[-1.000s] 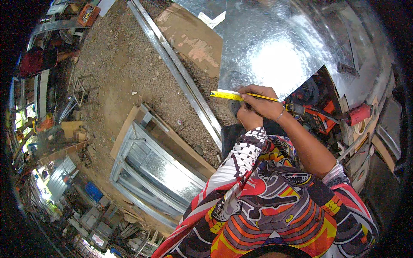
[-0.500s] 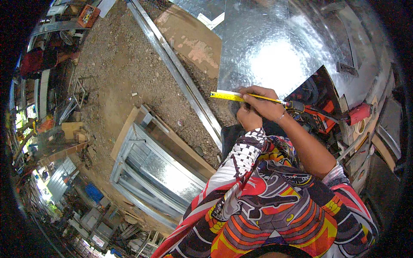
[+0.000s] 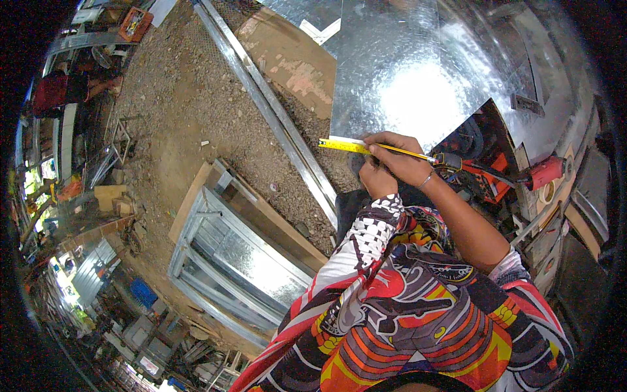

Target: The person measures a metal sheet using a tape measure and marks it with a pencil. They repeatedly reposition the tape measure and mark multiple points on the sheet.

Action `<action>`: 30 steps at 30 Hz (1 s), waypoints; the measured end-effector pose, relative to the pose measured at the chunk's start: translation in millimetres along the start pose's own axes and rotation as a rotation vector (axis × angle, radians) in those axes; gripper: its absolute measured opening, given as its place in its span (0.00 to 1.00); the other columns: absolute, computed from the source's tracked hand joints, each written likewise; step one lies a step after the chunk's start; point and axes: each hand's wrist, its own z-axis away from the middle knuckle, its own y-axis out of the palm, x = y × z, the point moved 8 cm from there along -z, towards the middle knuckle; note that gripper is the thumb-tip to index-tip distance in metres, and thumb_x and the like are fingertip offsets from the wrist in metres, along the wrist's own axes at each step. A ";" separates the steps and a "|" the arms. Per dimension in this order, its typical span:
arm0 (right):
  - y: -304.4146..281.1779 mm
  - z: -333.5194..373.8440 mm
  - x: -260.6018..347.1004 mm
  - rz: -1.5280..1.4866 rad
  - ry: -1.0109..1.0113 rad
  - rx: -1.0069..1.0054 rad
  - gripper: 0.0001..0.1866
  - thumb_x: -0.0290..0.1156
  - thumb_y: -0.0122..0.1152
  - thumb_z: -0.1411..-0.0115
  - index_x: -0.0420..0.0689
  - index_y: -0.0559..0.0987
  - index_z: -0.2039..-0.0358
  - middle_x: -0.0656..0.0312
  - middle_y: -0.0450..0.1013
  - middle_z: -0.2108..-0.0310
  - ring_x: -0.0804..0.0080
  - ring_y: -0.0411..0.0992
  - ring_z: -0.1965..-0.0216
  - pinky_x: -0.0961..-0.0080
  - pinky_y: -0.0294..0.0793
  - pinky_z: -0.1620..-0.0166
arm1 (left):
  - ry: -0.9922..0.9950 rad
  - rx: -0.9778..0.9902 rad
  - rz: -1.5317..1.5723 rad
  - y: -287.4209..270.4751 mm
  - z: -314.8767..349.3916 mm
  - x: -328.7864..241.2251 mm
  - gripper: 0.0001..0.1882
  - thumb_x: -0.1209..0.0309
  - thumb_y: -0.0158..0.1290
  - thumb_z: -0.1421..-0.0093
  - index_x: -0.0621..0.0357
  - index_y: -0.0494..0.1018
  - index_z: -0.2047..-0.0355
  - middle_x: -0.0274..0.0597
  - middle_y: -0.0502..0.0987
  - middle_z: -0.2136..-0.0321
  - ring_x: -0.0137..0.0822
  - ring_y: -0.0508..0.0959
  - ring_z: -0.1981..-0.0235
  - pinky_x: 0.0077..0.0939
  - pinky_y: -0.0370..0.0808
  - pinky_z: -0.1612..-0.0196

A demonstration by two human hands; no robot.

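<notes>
A yellow tape measure (image 3: 345, 146) runs along the near edge of a large shiny metal sheet (image 3: 385, 59), its free end sticking out past the sheet's left corner. My left hand (image 3: 377, 179) is closed just under the tape, its fingertips partly covered by the other hand; it appears to pinch the tape's lower edge. Over the tape and the sheet's edge lies my right hand (image 3: 406, 160), fingers bent and pinching the tape. A thin yellow strip continues from under this hand toward a dark, rounded object beside the wrist; what joins them is unclear.
Two long metal channels (image 3: 261, 98) lie across the gravel floor. At lower left stands a metal-framed panel (image 3: 241, 251) with wooden edging. A red-handled tool (image 3: 545, 173) rests right of my arm. A white angled piece (image 3: 320, 31) lies by the sheet's far left.
</notes>
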 end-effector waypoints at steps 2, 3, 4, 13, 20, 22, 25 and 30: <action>0.1 -0.4 -2.3 0.006 0.027 0.003 0.12 0.29 0.62 0.34 0.39 0.82 0.52 0.60 0.82 0.57 0.79 0.76 0.56 0.78 0.76 0.51 | -0.004 0.000 0.003 -0.1 0.0 0.0 0.16 0.68 0.56 0.34 0.73 0.77 0.55 0.56 0.84 0.64 0.40 0.83 0.62 0.34 0.76 0.57; 0.3 -0.9 -3.6 0.009 0.040 0.005 0.12 0.29 0.62 0.34 0.40 0.81 0.52 0.60 0.82 0.57 0.79 0.76 0.56 0.78 0.76 0.51 | -0.004 -0.001 0.005 0.6 0.8 -0.2 0.16 0.68 0.56 0.34 0.73 0.77 0.55 0.55 0.84 0.64 0.40 0.83 0.62 0.34 0.76 0.57; -3.3 -2.7 -2.5 0.041 -0.027 -0.049 0.13 0.31 0.63 0.35 0.40 0.81 0.53 0.59 0.81 0.60 0.76 0.77 0.60 0.77 0.77 0.54 | -0.005 0.000 0.005 1.3 1.2 -0.7 0.16 0.68 0.56 0.34 0.73 0.77 0.55 0.55 0.84 0.64 0.40 0.83 0.62 0.34 0.76 0.57; -5.2 -12.4 2.3 -0.078 0.065 -0.092 0.11 0.27 0.69 0.41 0.39 0.73 0.72 0.63 0.77 0.72 0.83 0.72 0.69 0.79 0.74 0.67 | -0.019 0.006 0.024 -2.5 0.7 -0.9 0.16 0.68 0.56 0.34 0.73 0.77 0.55 0.55 0.84 0.65 0.40 0.82 0.63 0.34 0.76 0.58; -1.7 -15.5 -0.3 0.060 0.002 -0.064 0.12 0.31 0.69 0.40 0.37 0.76 0.72 0.63 0.77 0.73 0.83 0.70 0.69 0.77 0.74 0.66 | -0.017 0.007 0.034 -4.5 0.6 -0.3 0.16 0.67 0.56 0.35 0.72 0.78 0.57 0.55 0.83 0.66 0.41 0.82 0.64 0.35 0.75 0.59; -0.4 -15.8 2.3 0.072 -0.015 -0.053 0.12 0.32 0.69 0.40 0.37 0.76 0.71 0.63 0.77 0.73 0.83 0.70 0.69 0.77 0.73 0.66 | -0.015 0.003 0.038 -5.0 0.8 0.3 0.16 0.67 0.56 0.35 0.72 0.78 0.57 0.56 0.83 0.66 0.42 0.82 0.64 0.36 0.75 0.59; 2.5 -13.7 8.3 0.054 -0.002 -0.044 0.12 0.32 0.69 0.40 0.37 0.77 0.70 0.63 0.77 0.74 0.83 0.71 0.70 0.77 0.73 0.67 | -0.012 0.002 0.042 -5.6 -0.5 0.9 0.16 0.67 0.57 0.36 0.72 0.78 0.57 0.56 0.83 0.66 0.42 0.82 0.65 0.36 0.75 0.60; 5.7 -14.9 4.8 -0.028 -0.016 -0.038 0.11 0.32 0.69 0.40 0.37 0.78 0.70 0.63 0.76 0.76 0.83 0.70 0.72 0.77 0.73 0.69 | -0.009 -0.004 0.049 -6.4 -0.3 1.2 0.16 0.66 0.57 0.36 0.71 0.78 0.58 0.56 0.83 0.67 0.43 0.82 0.66 0.37 0.75 0.60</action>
